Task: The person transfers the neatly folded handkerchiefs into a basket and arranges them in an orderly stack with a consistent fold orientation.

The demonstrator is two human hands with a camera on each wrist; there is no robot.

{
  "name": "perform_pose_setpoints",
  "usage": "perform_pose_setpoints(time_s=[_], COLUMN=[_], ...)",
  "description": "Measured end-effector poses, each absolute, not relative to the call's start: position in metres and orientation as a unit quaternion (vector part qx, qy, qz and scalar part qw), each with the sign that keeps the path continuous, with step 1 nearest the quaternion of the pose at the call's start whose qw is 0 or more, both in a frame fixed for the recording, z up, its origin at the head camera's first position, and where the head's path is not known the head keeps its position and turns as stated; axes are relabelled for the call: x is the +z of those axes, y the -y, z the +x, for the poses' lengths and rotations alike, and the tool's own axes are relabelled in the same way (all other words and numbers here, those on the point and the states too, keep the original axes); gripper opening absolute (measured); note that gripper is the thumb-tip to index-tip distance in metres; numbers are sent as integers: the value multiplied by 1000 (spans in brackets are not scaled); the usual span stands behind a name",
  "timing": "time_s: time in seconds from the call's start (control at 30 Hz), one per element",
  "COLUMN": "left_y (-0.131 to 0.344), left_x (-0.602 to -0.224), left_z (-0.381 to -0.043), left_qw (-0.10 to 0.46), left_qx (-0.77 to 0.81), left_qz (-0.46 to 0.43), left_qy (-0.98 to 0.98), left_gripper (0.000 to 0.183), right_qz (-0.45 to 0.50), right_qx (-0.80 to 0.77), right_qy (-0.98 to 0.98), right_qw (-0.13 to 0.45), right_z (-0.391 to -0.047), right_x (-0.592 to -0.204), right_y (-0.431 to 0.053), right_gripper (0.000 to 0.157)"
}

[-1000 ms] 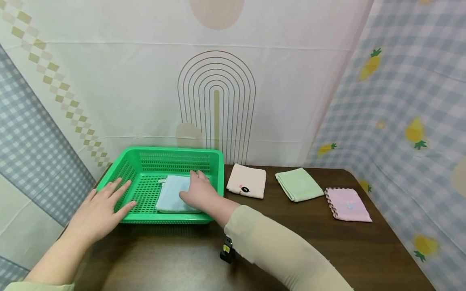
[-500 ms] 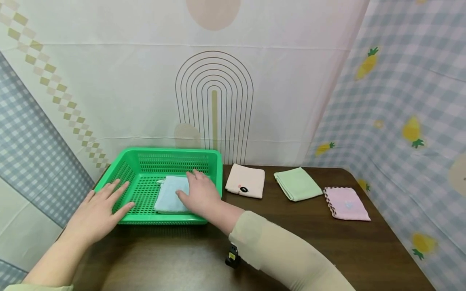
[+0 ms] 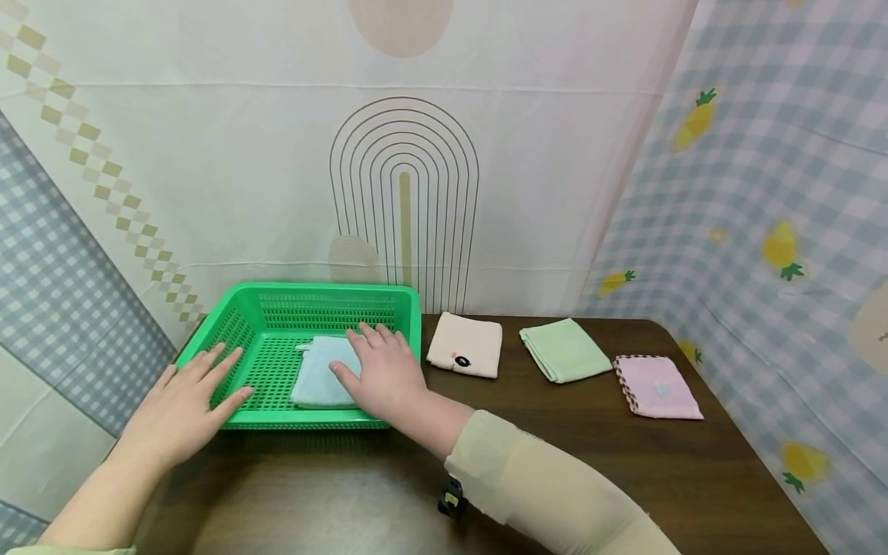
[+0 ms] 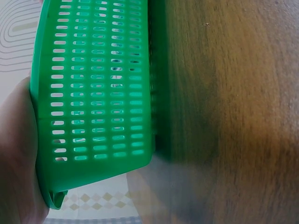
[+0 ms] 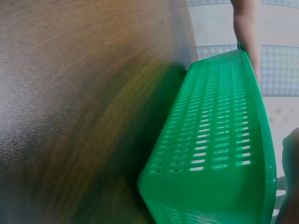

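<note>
A folded light-blue towel (image 3: 322,371) lies flat in the right half of a green plastic basket (image 3: 298,416). My right hand (image 3: 385,370) is over the towel's right part, fingers spread and fairly straight; whether the palm touches the cloth I cannot tell. At the basket's left front corner is my left hand (image 3: 182,408), its fingers extended over the rim and the thumb pointing inward. The left wrist view has this left hand (image 4: 16,154) along the rim, its fingers out of sight. In the right wrist view, the basket's perforated front wall (image 5: 205,140) hides the towel.
To the basket's right, a folded cream towel (image 3: 468,343), a folded green towel (image 3: 565,351) and a folded pink towel (image 3: 659,387) with a checked edge lie in a row on the dark wooden table (image 3: 333,493). A patterned cloth backdrop (image 3: 555,193) stands behind and at both sides.
My right hand's fingers have spread and straightened, and the hand has drawn slightly back off the blue towel's middle. The left hand stays at the corner. The whole view shifts slightly.
</note>
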State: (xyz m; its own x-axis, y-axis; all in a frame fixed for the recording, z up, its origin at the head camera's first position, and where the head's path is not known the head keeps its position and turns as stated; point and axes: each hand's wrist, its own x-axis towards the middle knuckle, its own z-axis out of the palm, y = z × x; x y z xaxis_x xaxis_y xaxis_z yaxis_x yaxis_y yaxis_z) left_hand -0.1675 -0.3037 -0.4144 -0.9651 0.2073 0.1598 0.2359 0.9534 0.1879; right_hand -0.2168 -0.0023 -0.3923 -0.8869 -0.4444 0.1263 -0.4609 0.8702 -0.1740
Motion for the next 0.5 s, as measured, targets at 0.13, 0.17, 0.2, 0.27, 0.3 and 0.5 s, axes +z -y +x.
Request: perform_pose_setpoints(time_s=[0.13,0.17,0.2,0.27,0.3,0.5], left_y=[304,304,304,304,305,304], left_x=[-415,-415,-415,-415,-415,-416], left_z=[-168,-168,-168,-168,-168,-168], left_qw=[70,69,68,67,66,70], left_qx=[-103,-104,-104,-103,-103,-103], left_qz=[-113,-113,-112,-111,-111,-113], left_qy=[986,986,986,986,986,986], left_gripper=[76,76,76,77,77,77], right_qz=[241,242,243,246,247,253], right_qx=[96,96,96,100,101,106], right_qy=[965,964,964,963,962,960], right_qw=[49,50,51,52,53,53], right_z=[-214,-213,-212,-211,-210,-203], right_x=[-394,-394,-395,-395,-395,-397], right_y=[-1,-2,-3,-6,-7,-16], right_gripper=[68,68,68,68,69,70])
